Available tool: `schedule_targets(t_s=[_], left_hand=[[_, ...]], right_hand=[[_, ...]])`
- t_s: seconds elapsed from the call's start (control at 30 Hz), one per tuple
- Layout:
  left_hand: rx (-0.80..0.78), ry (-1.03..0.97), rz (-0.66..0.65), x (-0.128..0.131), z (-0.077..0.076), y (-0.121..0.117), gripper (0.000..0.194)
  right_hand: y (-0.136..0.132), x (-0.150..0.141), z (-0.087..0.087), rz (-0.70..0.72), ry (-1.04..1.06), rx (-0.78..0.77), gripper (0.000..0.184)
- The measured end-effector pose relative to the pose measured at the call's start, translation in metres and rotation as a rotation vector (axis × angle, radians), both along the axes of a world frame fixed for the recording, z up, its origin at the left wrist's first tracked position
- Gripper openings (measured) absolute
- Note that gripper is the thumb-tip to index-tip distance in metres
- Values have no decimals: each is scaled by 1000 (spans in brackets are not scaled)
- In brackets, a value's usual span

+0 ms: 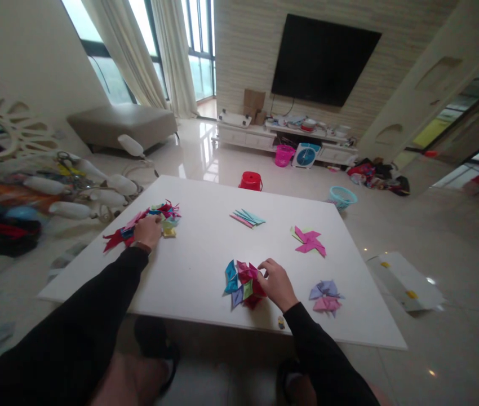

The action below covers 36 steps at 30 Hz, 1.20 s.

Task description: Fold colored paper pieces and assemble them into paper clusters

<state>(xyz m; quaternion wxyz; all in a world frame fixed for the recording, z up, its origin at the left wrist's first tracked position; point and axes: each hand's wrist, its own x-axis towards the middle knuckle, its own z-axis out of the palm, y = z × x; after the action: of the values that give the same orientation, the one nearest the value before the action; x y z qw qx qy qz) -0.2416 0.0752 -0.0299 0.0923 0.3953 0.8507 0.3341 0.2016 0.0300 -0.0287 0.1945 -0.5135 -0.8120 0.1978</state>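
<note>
So my feed's got left hand (147, 231) at the left-side paper pile (172, 211), right hand (277, 283) well apart at the near-edge pile (231, 277), same table (199, 248); I can't tell if either's gripping.

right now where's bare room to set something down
The table is bare between the pile at the left hand and the cluster at the right hand, and between strips and pinwheel. Pile and cluster are crowded.

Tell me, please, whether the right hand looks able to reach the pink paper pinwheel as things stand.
Probably yes: the right hand is at the colourful folded-paper cluster, and only bare white tabletop shows between that hand and the pink paper pinwheel.
</note>
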Motion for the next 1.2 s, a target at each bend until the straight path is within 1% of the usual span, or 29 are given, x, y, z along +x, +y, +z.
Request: schedule_targets(t_s=[0.07, 0.1, 0.17, 0.23, 0.3, 0.37, 0.4, 0.47, 0.53, 0.6, 0.77, 0.87, 1.0, 1.2], left_hand=[[60, 1, -26, 20, 14, -3, 12], [135, -49, -47, 35, 22, -6, 17], [292, -290, -86, 73, 37, -16, 31], [388, -576, -158, 117, 46, -32, 43], [380, -817, -278, 163, 45, -50, 51], [337, -1005, -366, 202, 38, -67, 55], [314, -1069, -402, 217, 33, -74, 55], [252, -1163, -479, 240, 25, -82, 52], [207, -1185, -561, 253, 21, -83, 46], [193, -1159, -612, 259, 20, -80, 42], [207, -1137, -604, 268, 22, -67, 44], [227, -1144, -615, 273, 23, -64, 45], [229, -1119, -647, 278, 24, -65, 44], [252, -1044, -684, 281, 22, -64, 34]], right_hand=[[0, 1, 4, -2, 2, -3, 12], [0, 2, 5, -2, 6, -3, 12], [1, 2, 8, -3, 23, 0, 12], [2, 3, 9, -9, 45, 8, 11], [3, 4, 9, -19, 64, 20, 10], [4, 7, 10, -32, 77, 33, 11], [4, 9, 11, -39, 85, 40, 11], [4, 15, 14, -61, 128, 52, 11], [3, 20, 19, -86, 222, 52, 12], [2, 24, 24, -110, 352, 27, 15], [4, 27, 37, -181, 696, -102, 30], [6, 26, 39, -160, 821, -171, 33], [6, 26, 37, -102, 805, -192, 28], [-2, 30, 39, 4, 677, -60, 17]])
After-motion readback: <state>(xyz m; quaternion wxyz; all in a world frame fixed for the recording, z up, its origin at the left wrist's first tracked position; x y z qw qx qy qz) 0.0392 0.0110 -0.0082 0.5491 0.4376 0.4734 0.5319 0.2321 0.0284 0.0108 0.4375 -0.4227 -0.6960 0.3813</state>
